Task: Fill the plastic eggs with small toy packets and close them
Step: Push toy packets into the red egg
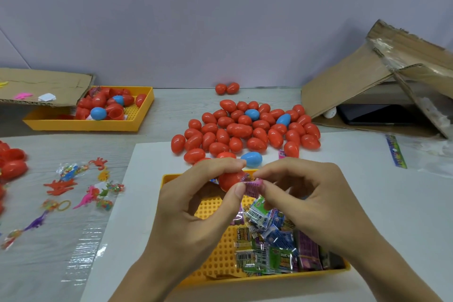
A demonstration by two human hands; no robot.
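I hold the red egg [229, 180] in my left hand [196, 203], grip curled around it above the yellow tray [269, 277]. My right hand [316, 198] pinches the pink packet [253, 186] at its opening, positioned for insertion.

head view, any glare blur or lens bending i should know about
Head view: even, soft light with faint shadows; glare streaks on the clear plastic sheet at left; wide-angle bending tilts the cardboard box at right; slight softness where the left hand and right hand pinch the pink packet against the red egg.
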